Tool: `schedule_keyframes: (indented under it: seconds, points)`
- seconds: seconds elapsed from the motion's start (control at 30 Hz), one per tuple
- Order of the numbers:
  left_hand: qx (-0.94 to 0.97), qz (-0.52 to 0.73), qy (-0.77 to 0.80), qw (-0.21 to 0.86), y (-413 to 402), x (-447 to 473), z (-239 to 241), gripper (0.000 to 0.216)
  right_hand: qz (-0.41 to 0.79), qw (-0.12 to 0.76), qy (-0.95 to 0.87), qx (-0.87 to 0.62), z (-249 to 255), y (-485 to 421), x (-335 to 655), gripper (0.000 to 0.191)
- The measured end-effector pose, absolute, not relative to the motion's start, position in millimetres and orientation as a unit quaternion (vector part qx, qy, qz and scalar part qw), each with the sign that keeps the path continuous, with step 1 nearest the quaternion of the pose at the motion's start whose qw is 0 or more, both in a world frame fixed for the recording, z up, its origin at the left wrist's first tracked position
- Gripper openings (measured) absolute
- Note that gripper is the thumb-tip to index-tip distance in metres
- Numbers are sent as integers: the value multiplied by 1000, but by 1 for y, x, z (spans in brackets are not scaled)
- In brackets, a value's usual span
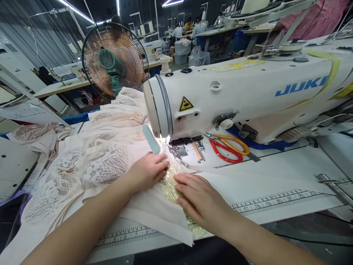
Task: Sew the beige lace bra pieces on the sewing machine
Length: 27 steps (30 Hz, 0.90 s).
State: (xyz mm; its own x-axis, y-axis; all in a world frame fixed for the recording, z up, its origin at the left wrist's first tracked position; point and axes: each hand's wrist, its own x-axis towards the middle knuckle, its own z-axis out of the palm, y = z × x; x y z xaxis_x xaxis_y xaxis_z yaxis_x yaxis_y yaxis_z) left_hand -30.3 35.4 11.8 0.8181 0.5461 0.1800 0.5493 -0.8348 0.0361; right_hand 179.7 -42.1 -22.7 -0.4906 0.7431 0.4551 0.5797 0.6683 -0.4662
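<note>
My left hand (149,171) lies on beige fabric (162,209) just in front of the sewing machine's (193,99) needle area, its fingers stretched out and pressing down. My right hand (200,195) rests with slightly spread fingers on a shiny, crinkled yellowish film (172,184) beside the fabric. The fabric's near end hangs toward the table edge. A pale blue-green lever-like piece (151,139) sits by the machine head, close above my left fingers. The needle tip is lost in the bright lamp light.
Lace-trimmed beige pieces (107,162) are heaped at the left. Red and orange-handled scissors (228,147) lie under the machine arm. A printed ruler strip (273,200) runs along the table's front. A large fan (114,59) stands behind; several people work farther back.
</note>
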Motion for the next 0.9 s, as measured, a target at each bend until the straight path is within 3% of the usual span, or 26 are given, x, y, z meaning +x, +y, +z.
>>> schedule_keyframes:
  seconds: [0.7,0.9]
  points:
    - [-930,-84,-354,49,52,-34,8,26,142,341,-846,-384,-21,-41,179,19]
    - [-924,-72,-367,74,52,-35,6,26,126,352,-877,-301,-13,-55,180,20]
